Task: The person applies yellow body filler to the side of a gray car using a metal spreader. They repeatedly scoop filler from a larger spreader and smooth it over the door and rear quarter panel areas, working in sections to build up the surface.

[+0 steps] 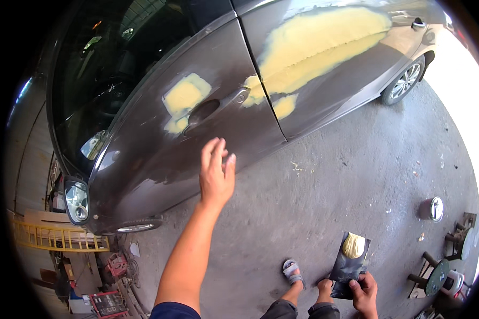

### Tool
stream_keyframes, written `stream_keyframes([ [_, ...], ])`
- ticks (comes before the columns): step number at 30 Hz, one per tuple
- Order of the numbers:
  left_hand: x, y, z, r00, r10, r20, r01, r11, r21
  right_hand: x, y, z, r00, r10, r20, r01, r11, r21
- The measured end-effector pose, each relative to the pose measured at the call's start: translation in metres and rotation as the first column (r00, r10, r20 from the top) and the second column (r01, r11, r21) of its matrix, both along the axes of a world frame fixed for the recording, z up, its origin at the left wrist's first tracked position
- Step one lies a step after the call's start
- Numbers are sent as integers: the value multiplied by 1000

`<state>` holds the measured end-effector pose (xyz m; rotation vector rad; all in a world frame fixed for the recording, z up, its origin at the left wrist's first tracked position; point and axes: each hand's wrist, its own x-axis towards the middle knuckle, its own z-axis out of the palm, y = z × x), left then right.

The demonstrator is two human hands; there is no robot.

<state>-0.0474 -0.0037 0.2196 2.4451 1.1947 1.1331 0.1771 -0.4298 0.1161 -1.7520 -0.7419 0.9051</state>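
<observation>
My left hand point(216, 178) reaches out toward the dark grey-brown car's front door point(234, 127), empty, fingers apart; I cannot tell whether it touches the panel. Just beyond it are the door handle point(218, 109) and a smaller patch of yellow filler point(186, 95). A larger filler patch point(314, 45) spreads over the rear door, crossing the door gap in places. Low on the right, my right hand point(364, 293) grips the lower end of a flat black board point(347, 268). A lump of pale yellow putty point(354, 245) sits on the board's upper end.
A metal can point(432, 209) stands on the concrete floor point(282, 212) to the right, with small round stools point(437, 276) nearby. At the left are the side mirror point(76, 202), a yellow ladder point(64, 236) and red equipment point(116, 265). My sandaled foot point(292, 271) shows below.
</observation>
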Motion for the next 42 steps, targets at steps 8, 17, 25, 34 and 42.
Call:
stream_keyframes([
  [8,-57,-200,-28,853,112,510,431,400,-808,-49,114,98,886,397,239,-422,905,62],
  [17,-77,-198,14,555,387,736,546,498,-674,-91,192,127,777,599,195,-626,768,136],
  [25,-79,-142,68,356,489,797,575,557,-599,-65,249,177,895,366,256,-405,906,123],
  [34,-105,-122,110,444,428,787,548,566,-616,-130,293,239,373,308,875,-675,738,28],
  [42,-164,-79,117,645,211,734,610,437,-661,-200,307,229,311,311,898,-640,768,-44],
])
